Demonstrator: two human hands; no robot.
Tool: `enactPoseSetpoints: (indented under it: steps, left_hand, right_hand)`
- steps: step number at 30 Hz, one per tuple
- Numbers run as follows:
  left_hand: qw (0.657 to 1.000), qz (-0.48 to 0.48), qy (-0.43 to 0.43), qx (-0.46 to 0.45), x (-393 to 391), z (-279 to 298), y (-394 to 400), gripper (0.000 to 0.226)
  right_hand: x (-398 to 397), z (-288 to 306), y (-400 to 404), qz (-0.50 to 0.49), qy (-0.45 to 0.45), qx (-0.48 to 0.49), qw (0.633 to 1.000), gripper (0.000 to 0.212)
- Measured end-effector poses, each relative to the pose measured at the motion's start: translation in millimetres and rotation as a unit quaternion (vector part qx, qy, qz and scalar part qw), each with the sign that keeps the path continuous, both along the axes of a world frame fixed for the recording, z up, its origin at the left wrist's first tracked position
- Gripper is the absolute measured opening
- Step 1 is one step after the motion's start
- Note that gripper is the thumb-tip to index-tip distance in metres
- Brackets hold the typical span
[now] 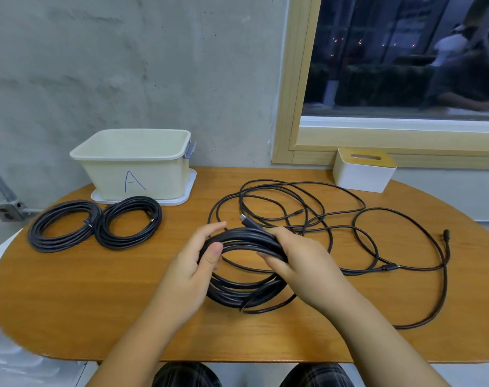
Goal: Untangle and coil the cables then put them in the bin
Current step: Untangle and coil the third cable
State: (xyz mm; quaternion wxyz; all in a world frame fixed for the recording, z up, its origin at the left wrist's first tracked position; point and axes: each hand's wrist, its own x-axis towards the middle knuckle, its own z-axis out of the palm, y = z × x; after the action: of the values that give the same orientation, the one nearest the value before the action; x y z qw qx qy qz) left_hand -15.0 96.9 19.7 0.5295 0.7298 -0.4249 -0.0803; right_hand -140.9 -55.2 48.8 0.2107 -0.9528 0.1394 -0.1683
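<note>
We hold a half-wound black cable coil (246, 263) just above the oval wooden table (98, 303), to the right of the cream bin marked "A" (134, 170) and nearer us. Our left hand (193, 263) pinches the coil's left side, thumb on the near face and fingers behind, which keeps the finished turns stacked. Our right hand (296, 263) curls round the top of the bundle, gripping it where a silver-tipped plug (243, 218) sticks out; we judge this grip is there to guide each new turn onto the stack. The free length runs off into the loose tangled cables (335, 227) spread well to the right of the bin, so more winding remains. Two finished coils (95, 223) lie side by side just in front of the bin, likely parked there for an easy drop-in. A white tissue box (363, 174) sits far right of the bin, under the window (405, 65).
</note>
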Motion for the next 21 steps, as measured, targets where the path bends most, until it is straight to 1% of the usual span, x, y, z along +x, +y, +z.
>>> enactPoseSetpoints:
  steps: [1, 2, 3, 5, 6, 8, 10, 12, 14, 17, 21]
  left_hand:
    - [0.999, 0.004, -0.033, 0.028, -0.1, -0.9, -0.9, 0.041]
    - [0.995, 0.009, -0.085, 0.050, -0.4, -1.1, -2.2, 0.046]
    - [0.985, 0.017, -0.160, 0.065, -1.4, -0.5, -3.8, 0.052]
    - [0.942, 0.024, -0.324, 0.081, -2.2, -0.2, -9.3, 0.062]
    - [0.919, 0.018, -0.382, 0.090, -2.8, 0.2, -12.5, 0.064]
    - [0.890, 0.001, -0.443, 0.112, -1.8, -1.3, -17.8, 0.067]
    - [0.883, -0.006, -0.452, 0.123, 0.4, -1.7, -20.3, 0.067]
    - [0.898, -0.021, -0.422, 0.122, 1.3, -0.3, -20.6, 0.065]
    - [0.918, -0.032, -0.380, 0.111, 0.4, 0.4, -19.4, 0.063]
    - [0.941, -0.031, -0.330, 0.061, 1.3, -3.8, -15.7, 0.054]
    - [0.978, 0.007, -0.207, -0.030, 5.5, -3.9, -6.3, 0.048]
  right_hand:
    - [0.7, -0.2, -0.2, 0.000, 0.005, -0.024, 1.000, 0.027]
    - [1.5, -0.5, -0.3, 0.003, 0.009, -0.048, 0.999, 0.026]
    - [2.4, -1.1, -0.1, 0.008, 0.013, -0.077, 0.997, 0.026]
    - [4.6, -4.4, 1.9, 0.029, 0.021, -0.132, 0.991, 0.029]
    - [6.2, -6.4, 4.0, 0.037, 0.023, -0.147, 0.988, 0.032]
    - [7.7, -8.5, 8.1, 0.043, 0.021, -0.161, 0.986, 0.039]
    - [6.5, -10.9, 9.1, 0.038, -0.009, -0.184, 0.982, 0.046]
    - [4.8, -11.3, 9.9, 0.030, -0.050, -0.178, 0.982, 0.044]
    - [2.9, -11.4, 10.9, 0.033, -0.062, -0.137, 0.988, 0.034]
    - [0.7, -4.7, 11.8, 0.016, -0.058, -0.063, 0.996, 0.030]
    - [-2.9, -0.9, 5.8, 0.017, -0.038, 0.012, 0.999, 0.019]
